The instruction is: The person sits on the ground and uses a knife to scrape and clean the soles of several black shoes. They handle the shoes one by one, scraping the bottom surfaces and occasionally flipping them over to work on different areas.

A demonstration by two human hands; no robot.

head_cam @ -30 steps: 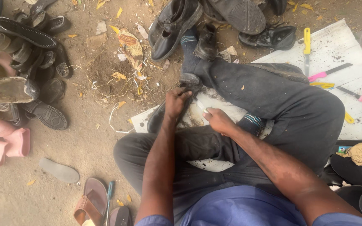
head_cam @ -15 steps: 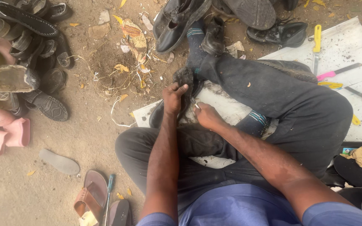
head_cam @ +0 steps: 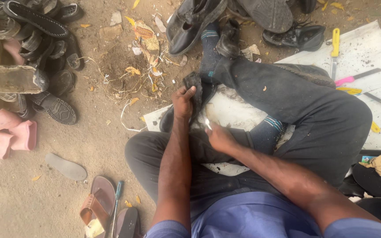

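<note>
From the head camera I look straight down on my crossed legs, and I take the white sheet (head_cam: 367, 57) spread on the ground as my landmark. My left hand (head_cam: 184, 102) sits at the sheet's near-left corner, its grip pressed tight around the upper edge of a black shoe (head_cam: 190, 99), which stands tilted on that corner between my knees. My right hand (head_cam: 219, 137) is just beside it, a little nearer to me, fingers pressed together and pinching a small pale object (head_cam: 208, 124) against the shoe's side; what that object is I cannot tell.

On the far-right part of the sheet lie a yellow-handled tool (head_cam: 335, 42) and a pink-handled knife (head_cam: 353, 78), near each other and well apart from my hands. Beyond the sheet's far edge sits a pair of black shoes (head_cam: 195, 20). Well off the sheet to the left, on the dirt ground (head_cam: 45, 198), a heap of dark sandals (head_cam: 27, 44) rests above pink slippers (head_cam: 7, 132). A loose grey insole (head_cam: 65, 166) and brown sandals (head_cam: 95, 205) lie nearer me on the ground, left of my knee.
</note>
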